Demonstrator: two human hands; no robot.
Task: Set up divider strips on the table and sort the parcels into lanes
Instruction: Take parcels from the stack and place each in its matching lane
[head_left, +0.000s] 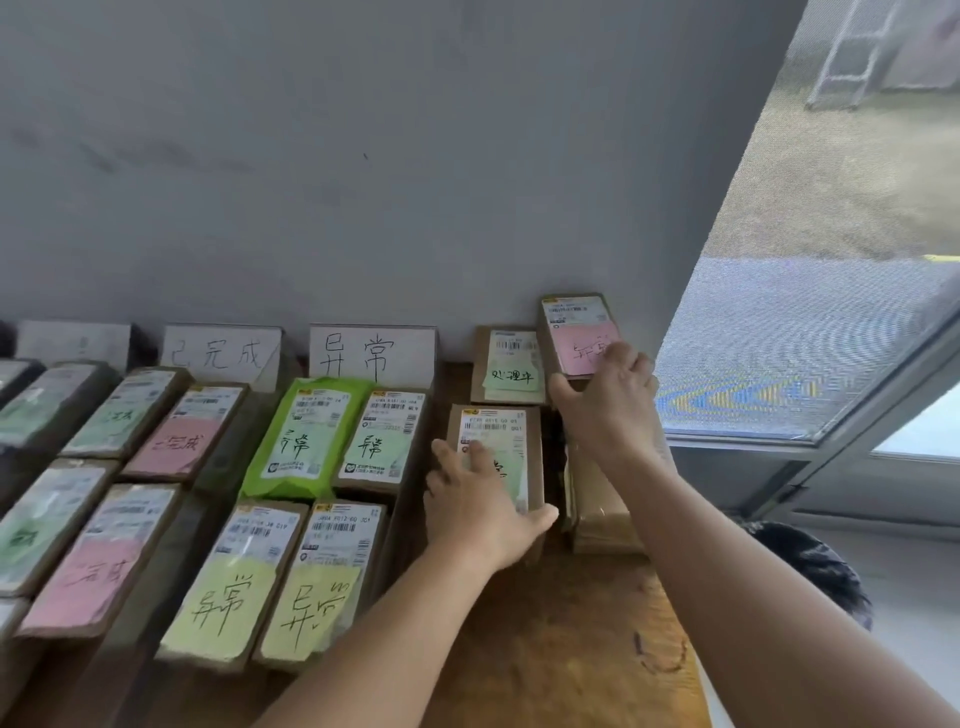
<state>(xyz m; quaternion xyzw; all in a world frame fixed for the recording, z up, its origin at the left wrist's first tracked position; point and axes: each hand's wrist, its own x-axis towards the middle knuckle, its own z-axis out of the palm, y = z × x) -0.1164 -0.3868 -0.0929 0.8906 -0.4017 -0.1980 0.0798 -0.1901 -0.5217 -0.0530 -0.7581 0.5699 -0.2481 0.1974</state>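
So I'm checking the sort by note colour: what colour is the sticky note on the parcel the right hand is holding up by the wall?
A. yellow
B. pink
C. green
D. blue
B: the right hand grips a parcel whose handwritten note is pink.

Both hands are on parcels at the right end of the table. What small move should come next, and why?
Probably carry the pink-note parcel in the right hand left into the lane under the 异常 sign. Its note seems to carry the same word, yet it is held up by the wall, outside that lane. The left hand only rests on another parcel.
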